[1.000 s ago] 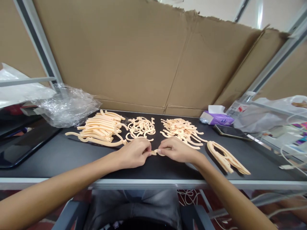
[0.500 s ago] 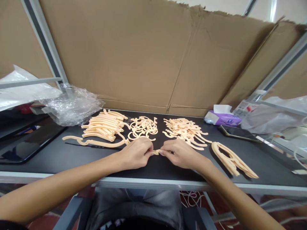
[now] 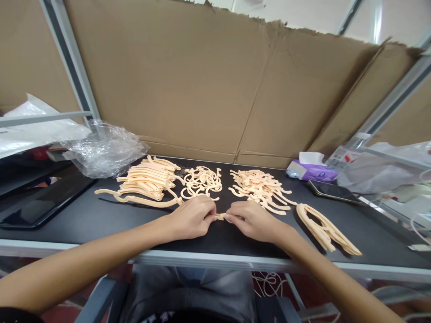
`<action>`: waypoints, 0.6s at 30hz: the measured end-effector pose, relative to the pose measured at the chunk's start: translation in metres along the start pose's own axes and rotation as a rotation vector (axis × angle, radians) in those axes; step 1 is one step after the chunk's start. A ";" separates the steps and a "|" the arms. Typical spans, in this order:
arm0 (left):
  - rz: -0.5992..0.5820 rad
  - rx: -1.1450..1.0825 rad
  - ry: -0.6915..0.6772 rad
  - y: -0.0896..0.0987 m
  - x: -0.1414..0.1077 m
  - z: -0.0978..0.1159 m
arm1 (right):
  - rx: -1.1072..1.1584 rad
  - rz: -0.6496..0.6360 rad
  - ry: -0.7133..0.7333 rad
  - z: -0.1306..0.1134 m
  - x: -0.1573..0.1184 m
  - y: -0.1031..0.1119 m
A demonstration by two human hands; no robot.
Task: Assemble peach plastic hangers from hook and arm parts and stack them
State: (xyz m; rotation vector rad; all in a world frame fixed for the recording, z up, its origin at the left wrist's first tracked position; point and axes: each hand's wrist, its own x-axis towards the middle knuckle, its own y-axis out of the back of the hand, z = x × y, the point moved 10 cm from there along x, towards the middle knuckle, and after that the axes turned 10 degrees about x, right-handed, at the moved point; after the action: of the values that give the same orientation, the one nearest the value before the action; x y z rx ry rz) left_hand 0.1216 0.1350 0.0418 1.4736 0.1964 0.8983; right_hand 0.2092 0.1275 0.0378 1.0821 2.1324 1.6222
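Two bare hands meet at the near side of the hook pile [image 3: 203,181], a tangle of small, peach-coloured curved pieces on a black tabletop [image 3: 117,222]. The left hand [image 3: 193,217] and the right hand [image 3: 253,220] each have a closed grip, thumb against fingers, on a short peach piece [image 3: 220,216]; only its middle shows, between the fingertips, just nearer the wearer than the hook pile. A peach hanger [image 3: 144,201] with a raised hook reaches leftward from behind the left hand; whether it joins the held piece is hidden. Left of the hook pile are stacked long bars [image 3: 148,179], with crumpled clear plastic [image 3: 107,150] farther left. Right of the hook pile lies a heap of curved arms [image 3: 257,186], then, farther right and nearer the wearer, a bundle of hangers [image 3: 325,229]. A purple tissue pack [image 3: 313,172] and a phone [image 3: 333,192] lie well to the hook pile's right. Brown cardboard [image 3: 175,85] stands behind it.
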 end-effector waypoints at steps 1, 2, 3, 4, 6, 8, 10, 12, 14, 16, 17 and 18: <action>0.000 0.000 0.003 0.000 0.000 0.000 | 0.087 0.002 -0.006 0.003 0.001 0.001; 0.000 -0.002 0.004 0.000 0.000 0.000 | 0.162 0.000 -0.019 0.006 0.002 0.001; -0.001 -0.004 0.005 0.000 0.001 0.000 | 0.220 -0.006 -0.036 0.009 0.002 0.001; -0.001 -0.007 0.005 0.000 0.001 0.000 | 0.263 -0.013 -0.056 0.012 0.003 0.001; 0.002 -0.012 0.012 0.000 0.001 -0.001 | 0.306 -0.024 -0.084 0.014 0.004 0.002; 0.003 -0.017 0.018 0.000 0.001 -0.001 | 0.325 -0.036 -0.098 0.015 0.004 0.002; -0.001 -0.022 0.014 -0.001 0.001 0.000 | 0.341 -0.064 -0.119 0.017 0.005 0.000; -0.009 -0.024 0.002 -0.001 0.001 0.001 | 0.358 -0.102 -0.149 0.019 0.005 -0.002; -0.016 -0.022 -0.007 -0.002 0.001 0.002 | 0.370 -0.141 -0.167 0.021 0.007 -0.005; -0.023 -0.019 -0.013 -0.003 0.002 0.002 | 0.361 -0.178 -0.167 0.021 0.008 -0.006; -0.026 -0.017 -0.016 -0.003 0.002 0.002 | 0.346 -0.193 -0.164 0.021 0.008 -0.007; -0.027 -0.016 -0.019 -0.003 0.002 0.002 | 0.326 -0.204 -0.163 0.021 0.009 -0.007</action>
State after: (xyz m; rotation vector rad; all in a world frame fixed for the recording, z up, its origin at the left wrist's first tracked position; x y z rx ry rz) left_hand 0.1259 0.1353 0.0400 1.4605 0.1945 0.8618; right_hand 0.2129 0.1481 0.0263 1.0025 2.3581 1.0848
